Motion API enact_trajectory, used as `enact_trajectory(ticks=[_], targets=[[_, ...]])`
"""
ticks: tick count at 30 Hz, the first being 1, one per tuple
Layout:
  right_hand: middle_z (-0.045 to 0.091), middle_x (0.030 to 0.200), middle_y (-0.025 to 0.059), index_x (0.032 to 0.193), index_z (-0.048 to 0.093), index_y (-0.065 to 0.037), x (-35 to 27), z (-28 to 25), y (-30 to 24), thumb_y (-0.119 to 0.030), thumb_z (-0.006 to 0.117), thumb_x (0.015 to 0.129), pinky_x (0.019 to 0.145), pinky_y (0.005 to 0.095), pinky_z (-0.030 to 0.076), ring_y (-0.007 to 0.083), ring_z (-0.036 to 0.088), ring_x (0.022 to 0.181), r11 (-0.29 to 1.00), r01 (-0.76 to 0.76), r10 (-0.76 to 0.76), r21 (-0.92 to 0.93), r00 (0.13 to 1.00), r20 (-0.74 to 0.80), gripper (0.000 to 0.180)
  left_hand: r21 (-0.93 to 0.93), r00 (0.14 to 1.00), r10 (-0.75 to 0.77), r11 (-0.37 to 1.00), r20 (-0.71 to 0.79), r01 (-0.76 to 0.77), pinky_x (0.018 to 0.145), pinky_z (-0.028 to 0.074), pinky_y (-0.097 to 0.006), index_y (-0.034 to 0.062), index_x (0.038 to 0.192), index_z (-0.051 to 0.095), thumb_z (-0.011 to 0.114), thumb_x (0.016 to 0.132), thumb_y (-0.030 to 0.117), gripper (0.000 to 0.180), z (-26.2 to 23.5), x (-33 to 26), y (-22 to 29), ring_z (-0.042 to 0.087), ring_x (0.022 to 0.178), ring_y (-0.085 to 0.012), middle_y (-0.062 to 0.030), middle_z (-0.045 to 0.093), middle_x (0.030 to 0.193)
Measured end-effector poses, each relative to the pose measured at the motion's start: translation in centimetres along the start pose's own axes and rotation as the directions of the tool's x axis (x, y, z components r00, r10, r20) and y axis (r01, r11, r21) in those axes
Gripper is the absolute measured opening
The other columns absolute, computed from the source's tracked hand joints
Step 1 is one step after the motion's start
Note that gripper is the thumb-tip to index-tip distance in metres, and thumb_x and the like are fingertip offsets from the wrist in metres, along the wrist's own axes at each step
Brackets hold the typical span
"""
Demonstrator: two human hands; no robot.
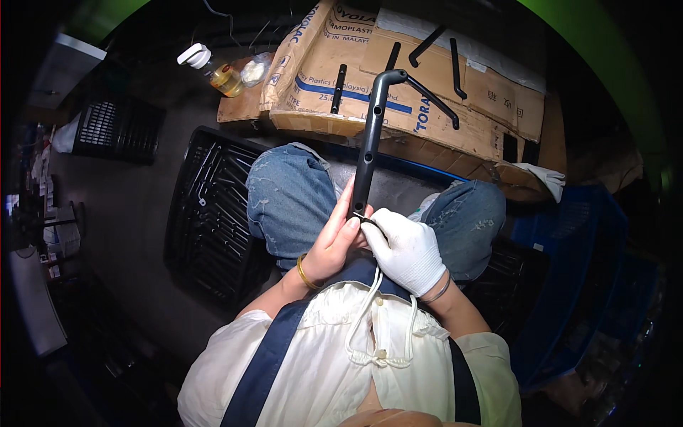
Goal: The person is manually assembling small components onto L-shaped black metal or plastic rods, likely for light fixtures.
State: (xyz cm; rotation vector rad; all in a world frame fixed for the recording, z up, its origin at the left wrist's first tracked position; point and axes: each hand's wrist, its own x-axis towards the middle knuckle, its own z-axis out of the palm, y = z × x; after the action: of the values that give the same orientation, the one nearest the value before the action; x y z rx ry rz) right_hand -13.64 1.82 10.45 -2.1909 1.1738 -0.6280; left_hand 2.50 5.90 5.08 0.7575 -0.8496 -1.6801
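A long black bent tube with a row of holes along it stands out ahead of me, its elbow pointing away. Bare fingers of my left hand are wrapped round its near end. My right hand, in a white knitted glove, is closed at that same end. Between its thumb and fingers shows a small dark curved piece, touching or close to the tube's end; its kind cannot be made out. Several more black bent pieces, one a rod, lie on the cardboard beyond my knees.
A black crate full of black parts stands left of my knees, and blue crates are at the right. A white-capped bottle and a plastic bag sit left of the cardboard. A white cloth hangs at its right corner.
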Motion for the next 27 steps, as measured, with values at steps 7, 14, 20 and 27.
enact_trajectory(ticks=[7, 14, 20, 27], targets=[[0.061, 0.072, 0.0104, 0.087, 0.061, -0.008, 0.3, -0.8, 0.2, -0.022, 0.060, 0.091, 0.055, 0.0396, 0.052, 0.0304, 0.064, 0.062, 0.999, 0.037, -0.037, 0.011, 0.998, 0.043, 0.014, -0.048, 0.998, -0.057, 0.997, 0.020, 0.058, 0.068, 0.036, -0.019, 0.0091, 0.156, -0.003, 0.042, 0.102, 0.014, 0.070, 0.0, -0.2, 0.4, 0.036, 0.073, -0.0050, -0.0030, 0.048, 0.116], [0.067, 0.094, 0.0119, 0.102, 0.059, -0.001, 1.5, -1.0, 2.8, -0.006, 0.065, 0.089, 0.076, 0.0314, 0.053, 0.0197, 0.067, 0.085, 0.828, -0.184, 0.391, 0.529, 0.866, -0.311, 0.016, -0.293, 0.989, -0.145, 0.947, -0.037, 0.128, 0.053, 0.027, -0.018, 0.0148, 0.153, 0.019, 0.045, 0.103, 0.022, 0.057, -0.4, -0.4, 0.7, 0.031, 0.060, -0.0040, 0.0005, 0.039, 0.086], [0.063, 0.102, 0.0055, 0.113, 0.060, 0.002, 4.3, -4.4, 7.6, -0.008, 0.061, 0.093, 0.083, 0.0245, 0.047, 0.0095, 0.058, 0.092, 0.810, -0.150, 0.450, 0.566, 0.779, -0.437, 0.022, -0.439, 0.869, -0.457, 0.752, 0.192, 0.492, 0.049, 0.026, -0.017, 0.0122, 0.140, 0.037, 0.040, 0.106, 0.031, 0.040, -2.9, -3.3, 1.6, 0.030, 0.056, -0.0030, 0.0020, 0.040, 0.079], [0.065, 0.086, 0.0066, 0.095, 0.064, -0.001, 3.3, 0.5, 5.3, -0.016, 0.066, 0.091, 0.072, 0.0270, 0.049, 0.0105, 0.059, 0.079, 0.856, -0.219, 0.293, 0.468, 0.952, -0.090, 0.015, 0.167, 0.916, -0.401, 0.905, 0.032, 0.390, 0.051, 0.038, -0.019, 0.0066, 0.142, 0.034, 0.046, 0.104, 0.021, 0.042, -2.6, -1.0, 0.2, 0.046, 0.065, -0.0053, -0.0004, 0.048, 0.084]])
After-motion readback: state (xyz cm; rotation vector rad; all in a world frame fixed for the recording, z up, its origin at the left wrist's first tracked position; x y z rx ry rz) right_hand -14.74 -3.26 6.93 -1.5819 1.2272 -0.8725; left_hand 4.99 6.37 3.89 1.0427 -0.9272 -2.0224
